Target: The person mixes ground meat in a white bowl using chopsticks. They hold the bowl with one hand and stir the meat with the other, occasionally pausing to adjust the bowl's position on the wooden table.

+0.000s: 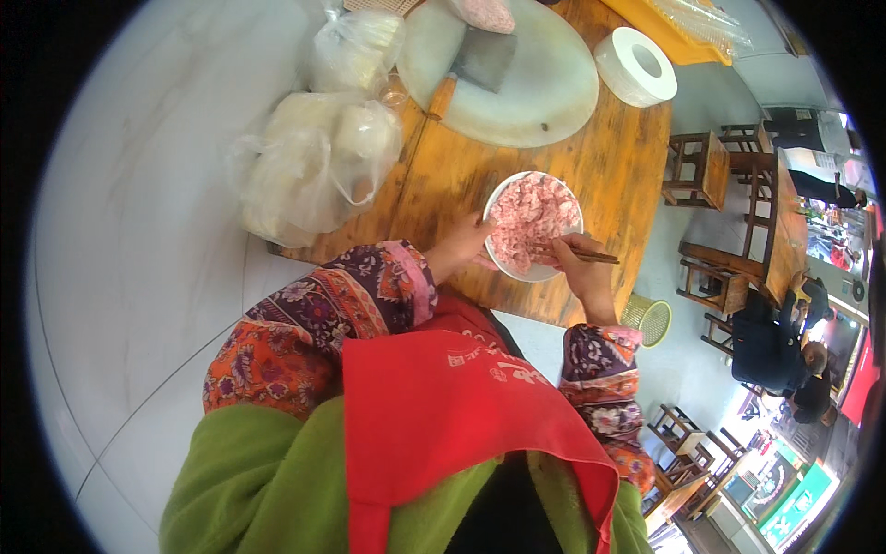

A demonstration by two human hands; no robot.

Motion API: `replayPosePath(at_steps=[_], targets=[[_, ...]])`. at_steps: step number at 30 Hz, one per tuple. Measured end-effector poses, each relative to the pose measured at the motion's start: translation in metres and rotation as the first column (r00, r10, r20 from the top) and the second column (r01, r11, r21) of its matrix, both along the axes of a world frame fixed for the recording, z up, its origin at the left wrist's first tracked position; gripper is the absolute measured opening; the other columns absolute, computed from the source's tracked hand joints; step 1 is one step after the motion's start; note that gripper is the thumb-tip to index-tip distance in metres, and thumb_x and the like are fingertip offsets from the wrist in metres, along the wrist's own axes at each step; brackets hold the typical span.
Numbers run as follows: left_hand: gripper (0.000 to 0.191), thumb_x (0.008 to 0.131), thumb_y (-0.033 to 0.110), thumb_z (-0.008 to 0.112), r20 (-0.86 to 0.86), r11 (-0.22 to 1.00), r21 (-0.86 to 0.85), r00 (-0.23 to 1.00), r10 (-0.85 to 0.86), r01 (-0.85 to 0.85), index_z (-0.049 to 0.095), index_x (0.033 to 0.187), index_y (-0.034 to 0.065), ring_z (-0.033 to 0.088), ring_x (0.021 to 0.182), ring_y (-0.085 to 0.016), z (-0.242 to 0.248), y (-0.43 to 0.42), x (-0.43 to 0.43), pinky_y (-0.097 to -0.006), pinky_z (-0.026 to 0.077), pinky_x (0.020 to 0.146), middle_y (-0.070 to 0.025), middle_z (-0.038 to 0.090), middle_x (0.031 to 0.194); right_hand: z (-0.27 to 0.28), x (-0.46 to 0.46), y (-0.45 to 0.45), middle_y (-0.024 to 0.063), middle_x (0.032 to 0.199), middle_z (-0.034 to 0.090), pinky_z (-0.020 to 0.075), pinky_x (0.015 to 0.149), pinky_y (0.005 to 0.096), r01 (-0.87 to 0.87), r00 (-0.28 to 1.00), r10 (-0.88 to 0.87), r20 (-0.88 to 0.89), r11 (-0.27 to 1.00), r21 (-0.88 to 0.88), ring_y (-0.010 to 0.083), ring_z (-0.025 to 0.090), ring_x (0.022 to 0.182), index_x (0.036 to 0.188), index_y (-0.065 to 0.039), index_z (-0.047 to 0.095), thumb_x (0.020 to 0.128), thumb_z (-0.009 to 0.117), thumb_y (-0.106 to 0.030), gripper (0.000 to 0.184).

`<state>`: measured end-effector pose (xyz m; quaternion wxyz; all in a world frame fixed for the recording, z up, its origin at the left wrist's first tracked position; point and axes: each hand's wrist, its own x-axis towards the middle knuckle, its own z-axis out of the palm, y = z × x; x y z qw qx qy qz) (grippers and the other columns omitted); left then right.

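Note:
A white bowl [577,223] full of pink minced meat [531,211] stands near the edge of the wooden table. My left hand [462,244] grips the bowl's left rim. In my right hand [583,271] is a pair of wooden chopsticks [601,257], their tips in the meat at the bowl's lower right. Beyond the bowl lies a round cutting board [554,90]. On it rest a cleaver [486,59] with a wooden handle and a lump of pinkish meat [488,12], cut off by the picture's top.
Clear plastic bags [318,159] with pale contents sit at the table's left, beside a small glass jar [393,93]. A large paper roll [635,67] and a yellow tray [675,31] are at the upper right. A mesh wastebasket [654,322] stands beside the table. People sit and stand farther right.

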<state>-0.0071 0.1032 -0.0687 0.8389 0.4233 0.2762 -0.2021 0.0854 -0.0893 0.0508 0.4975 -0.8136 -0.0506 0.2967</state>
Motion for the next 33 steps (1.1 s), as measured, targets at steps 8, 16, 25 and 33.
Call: replayPosePath(at_steps=[8,16,25,33], targets=[[0.044,0.1,0.031,0.041,0.001,1.0,-0.021,1.0,-0.008,0.008,0.039,0.131,-0.001,0.066,0.094,-0.032,0.006,0.001,-0.001,-0.0442,0.06,0.072,-0.0191,0.057,0.118,0.029,-0.003,0.003,0.0118,0.084,0.069,0.0543,0.063,0.0255,0.01,0.997,-0.01,-0.077,1.0,0.002,0.0164,0.068,0.071,0.096,0.007,0.063,0.091,0.059,-0.01,0.018],[0.047,0.101,0.035,0.041,0.0,0.998,-0.039,0.999,-0.04,0.04,0.039,0.132,0.0006,0.066,0.096,-0.029,0.013,0.004,-0.001,-0.0412,0.06,0.074,-0.0178,0.059,0.119,0.025,-0.009,0.009,0.0113,0.082,0.068,0.0542,0.064,0.0259,-0.029,1.0,0.029,-0.007,0.995,-0.1,0.0168,0.069,0.075,0.095,0.007,0.064,0.091,0.059,-0.011,0.019],[0.044,0.1,0.035,0.042,0.006,0.998,-0.059,0.999,-0.038,0.038,0.041,0.129,0.0018,0.065,0.098,-0.03,0.005,0.002,-0.001,-0.0442,0.059,0.076,-0.0179,0.058,0.12,0.003,-0.012,0.018,0.0088,0.077,0.067,0.0534,0.062,0.0243,-0.101,0.994,0.104,-0.016,0.989,0.111,0.0144,0.067,0.07,0.092,0.006,0.065,0.09,0.06,-0.012,0.018],[0.046,0.101,0.036,0.041,0.027,0.998,-0.042,0.999,-0.046,0.047,0.038,0.133,0.003,0.063,0.103,-0.029,0.01,0.004,-0.003,-0.0415,0.058,0.081,-0.0167,0.056,0.123,0.005,-0.005,0.025,0.0106,0.079,0.068,0.0551,0.06,0.026,0.031,0.999,-0.032,0.02,0.999,0.038,0.0159,0.068,0.07,0.094,0.007,0.063,0.09,0.06,-0.011,0.019]])
